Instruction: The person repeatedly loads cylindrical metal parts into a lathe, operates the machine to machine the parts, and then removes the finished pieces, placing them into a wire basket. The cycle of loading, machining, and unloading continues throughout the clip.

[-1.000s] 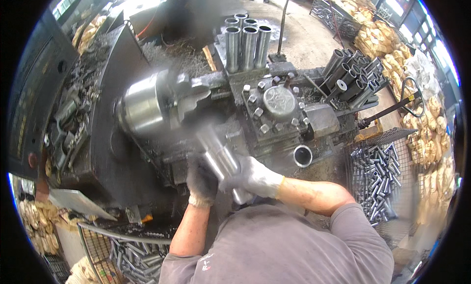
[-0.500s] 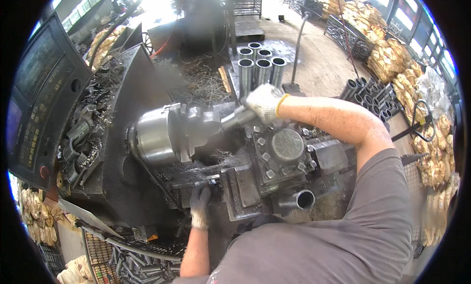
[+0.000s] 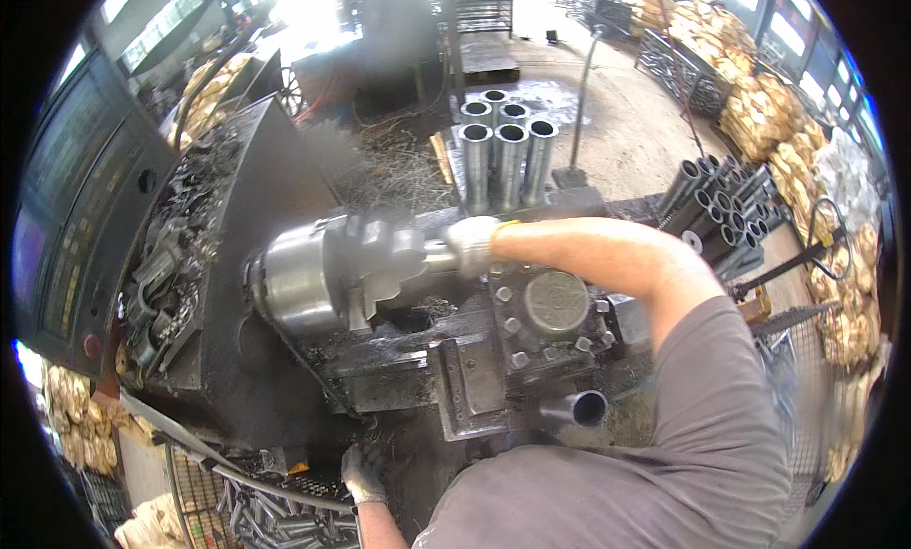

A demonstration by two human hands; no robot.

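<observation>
On a lathe, the large steel chuck (image 3: pixel 302 276) with its stepped jaws (image 3: pixel 384 255) sits left of centre. My right hand (image 3: pixel 473 246), in a whitish knit glove, is closed around the outer end of a steel tube (image 3: pixel 438 256) at the jaws. Its other end is hidden by the jaws. Below and right of that hand is the square tool post (image 3: pixel 556 300) with bolts around it. My left hand (image 3: pixel 363 473), in a grey-stained glove, is low in front of the machine, fingers loosely apart, and appears to hold nothing.
Several upright steel tubes (image 3: pixel 511 155) stand behind the lathe. One tube (image 3: pixel 588 409) lies near my body. More tubes (image 3: pixel 726 207) are stacked at right. A control panel (image 3: pixel 81 236) rises at left. Below it, a mesh bin (image 3: pixel 285 521) holds metal pieces. Chips cover the machine (image 3: pixel 180 226).
My right hand has moved left and down, bringing the tilted tube closer to the jaws and more in line with the chuck. My left hand has dropped away from the lathe bed.
</observation>
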